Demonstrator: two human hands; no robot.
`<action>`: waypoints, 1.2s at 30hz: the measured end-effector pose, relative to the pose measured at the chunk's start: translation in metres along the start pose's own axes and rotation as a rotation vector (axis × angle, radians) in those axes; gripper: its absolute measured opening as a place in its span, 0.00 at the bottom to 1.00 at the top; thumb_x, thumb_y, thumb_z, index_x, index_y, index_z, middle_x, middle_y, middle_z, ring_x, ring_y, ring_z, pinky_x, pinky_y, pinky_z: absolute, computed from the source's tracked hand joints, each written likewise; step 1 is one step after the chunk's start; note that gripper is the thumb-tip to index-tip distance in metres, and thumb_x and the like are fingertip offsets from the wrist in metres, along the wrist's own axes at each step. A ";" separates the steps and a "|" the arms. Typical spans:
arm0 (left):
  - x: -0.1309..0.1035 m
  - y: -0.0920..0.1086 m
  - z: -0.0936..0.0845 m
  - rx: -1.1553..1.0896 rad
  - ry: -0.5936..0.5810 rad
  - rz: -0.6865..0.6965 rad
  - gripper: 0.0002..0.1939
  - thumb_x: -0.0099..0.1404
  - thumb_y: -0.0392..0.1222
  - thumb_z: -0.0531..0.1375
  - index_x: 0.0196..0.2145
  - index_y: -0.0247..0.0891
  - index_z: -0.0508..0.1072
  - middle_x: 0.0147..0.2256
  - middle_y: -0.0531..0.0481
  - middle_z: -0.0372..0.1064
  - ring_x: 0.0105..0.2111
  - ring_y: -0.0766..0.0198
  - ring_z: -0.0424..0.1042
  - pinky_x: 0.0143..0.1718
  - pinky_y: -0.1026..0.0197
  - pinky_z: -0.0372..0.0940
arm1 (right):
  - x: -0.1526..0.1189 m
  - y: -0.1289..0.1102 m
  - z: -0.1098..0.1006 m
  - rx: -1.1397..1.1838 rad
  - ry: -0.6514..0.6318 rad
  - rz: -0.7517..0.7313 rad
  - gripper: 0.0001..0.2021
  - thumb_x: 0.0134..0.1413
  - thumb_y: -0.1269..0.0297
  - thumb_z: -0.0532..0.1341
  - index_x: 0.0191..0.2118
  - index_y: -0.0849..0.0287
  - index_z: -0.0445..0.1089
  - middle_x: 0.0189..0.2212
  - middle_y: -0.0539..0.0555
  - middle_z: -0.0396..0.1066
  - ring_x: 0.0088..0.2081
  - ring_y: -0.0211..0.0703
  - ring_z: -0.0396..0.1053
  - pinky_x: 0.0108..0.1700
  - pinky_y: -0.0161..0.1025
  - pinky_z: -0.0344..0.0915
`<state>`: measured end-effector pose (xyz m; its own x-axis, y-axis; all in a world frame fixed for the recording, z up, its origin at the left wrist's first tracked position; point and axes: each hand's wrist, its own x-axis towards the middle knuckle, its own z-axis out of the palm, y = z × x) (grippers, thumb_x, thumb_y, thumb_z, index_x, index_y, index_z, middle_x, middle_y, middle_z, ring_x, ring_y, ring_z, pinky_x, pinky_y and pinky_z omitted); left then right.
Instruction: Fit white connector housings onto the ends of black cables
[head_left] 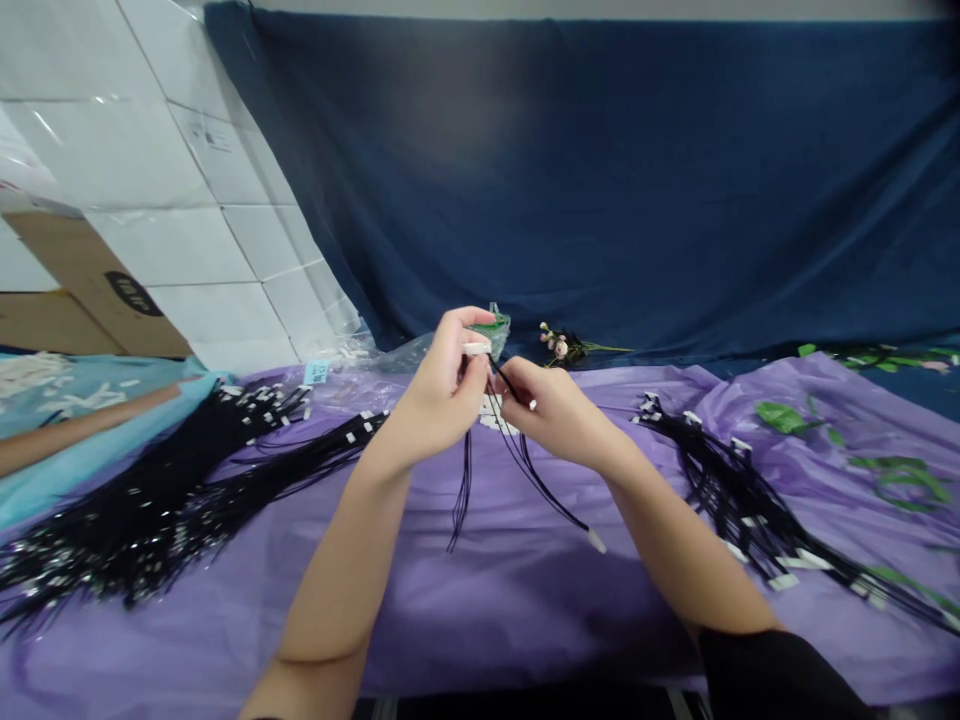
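Near the middle of the view, my left hand [448,390] pinches a small white connector [476,349] between thumb and fingers. Black wires [525,460] run from it and hang down between the hands, with a white plug [596,541] at their lower right end. My right hand [551,405] is closed on the wires just right of the connector. Another few black strands [463,490] dangle below my left hand. Behind the wires, a white patch [496,412] lies on the purple cloth [450,620].
Large bundles of black wires [161,500] lie at left, and another bundle [739,490] at right. Another person's arm [97,420] reaches in at far left. Artificial flowers [559,345] and green leaves [784,417] lie behind and right. White boxes [172,245] stand back left.
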<state>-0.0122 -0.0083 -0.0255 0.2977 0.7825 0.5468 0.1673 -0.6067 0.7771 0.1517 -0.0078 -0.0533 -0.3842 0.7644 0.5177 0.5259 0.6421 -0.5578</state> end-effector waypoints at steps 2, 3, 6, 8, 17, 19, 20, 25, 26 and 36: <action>0.003 -0.001 -0.009 -0.042 0.091 0.028 0.16 0.66 0.37 0.53 0.52 0.42 0.59 0.39 0.49 0.62 0.30 0.68 0.71 0.34 0.61 0.68 | 0.002 0.006 0.001 -0.034 -0.086 0.013 0.03 0.50 0.72 0.55 0.29 0.57 0.59 0.22 0.44 0.58 0.25 0.33 0.55 0.29 0.33 0.48; 0.004 -0.001 -0.015 -0.068 0.135 0.038 0.16 0.66 0.37 0.54 0.51 0.43 0.60 0.38 0.50 0.61 0.30 0.68 0.71 0.34 0.60 0.69 | 0.003 0.010 0.001 -0.055 -0.124 0.017 0.03 0.49 0.72 0.55 0.29 0.58 0.61 0.22 0.45 0.59 0.25 0.33 0.55 0.29 0.33 0.48; 0.007 0.000 -0.036 -0.170 0.256 0.040 0.16 0.63 0.35 0.57 0.49 0.43 0.61 0.37 0.52 0.62 0.26 0.68 0.71 0.31 0.58 0.70 | 0.006 0.017 0.003 -0.092 -0.267 0.044 0.04 0.46 0.74 0.56 0.30 0.59 0.66 0.20 0.45 0.61 0.24 0.33 0.54 0.29 0.33 0.47; 0.008 0.002 -0.051 -0.257 0.339 0.043 0.17 0.60 0.32 0.58 0.47 0.43 0.62 0.35 0.53 0.63 0.23 0.68 0.69 0.27 0.58 0.69 | 0.008 0.020 0.004 -0.087 -0.338 0.063 0.06 0.45 0.75 0.57 0.31 0.60 0.68 0.19 0.45 0.61 0.23 0.32 0.54 0.29 0.34 0.47; -0.001 0.006 -0.095 -0.422 0.510 0.091 0.25 0.51 0.25 0.62 0.45 0.43 0.65 0.29 0.57 0.68 0.19 0.69 0.62 0.17 0.65 0.55 | 0.007 0.020 -0.004 0.117 -0.345 0.074 0.04 0.53 0.69 0.57 0.32 0.61 0.68 0.21 0.45 0.60 0.24 0.31 0.55 0.28 0.31 0.50; -0.004 0.007 -0.101 -0.421 0.524 0.124 0.25 0.52 0.26 0.63 0.46 0.43 0.65 0.29 0.57 0.69 0.19 0.70 0.61 0.16 0.65 0.53 | 0.005 0.018 -0.008 0.183 -0.320 0.065 0.04 0.54 0.68 0.56 0.31 0.60 0.66 0.20 0.44 0.57 0.24 0.30 0.53 0.27 0.31 0.50; -0.006 0.007 -0.103 -0.421 0.525 0.134 0.25 0.52 0.26 0.63 0.46 0.43 0.65 0.28 0.57 0.69 0.19 0.70 0.61 0.16 0.66 0.52 | 0.004 0.016 -0.010 0.213 -0.308 0.064 0.04 0.55 0.67 0.56 0.31 0.60 0.66 0.20 0.43 0.56 0.23 0.30 0.53 0.26 0.31 0.50; -0.014 0.013 -0.112 -0.443 0.533 0.113 0.25 0.49 0.25 0.63 0.44 0.42 0.68 0.27 0.54 0.69 0.18 0.69 0.61 0.14 0.67 0.52 | 0.000 0.010 -0.019 0.353 -0.247 0.085 0.04 0.59 0.63 0.57 0.36 0.58 0.66 0.21 0.43 0.55 0.22 0.31 0.56 0.23 0.30 0.53; -0.015 0.015 -0.113 -0.451 0.540 0.113 0.25 0.49 0.25 0.63 0.43 0.42 0.68 0.27 0.54 0.69 0.18 0.70 0.61 0.14 0.67 0.51 | -0.001 0.009 -0.021 0.378 -0.239 0.083 0.05 0.59 0.62 0.57 0.36 0.58 0.66 0.21 0.44 0.55 0.22 0.31 0.57 0.23 0.30 0.54; -0.027 0.023 -0.120 -0.431 0.519 0.186 0.23 0.47 0.28 0.62 0.41 0.46 0.73 0.26 0.57 0.70 0.16 0.71 0.56 0.09 0.70 0.49 | -0.018 -0.020 -0.035 0.429 -0.128 -0.004 0.08 0.61 0.60 0.58 0.34 0.58 0.67 0.23 0.46 0.59 0.23 0.31 0.60 0.24 0.32 0.57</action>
<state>-0.1296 -0.0267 0.0145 -0.2200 0.7017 0.6776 -0.2630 -0.7116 0.6515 0.1748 -0.0367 -0.0284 -0.4903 0.7456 0.4513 0.1719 0.5903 -0.7886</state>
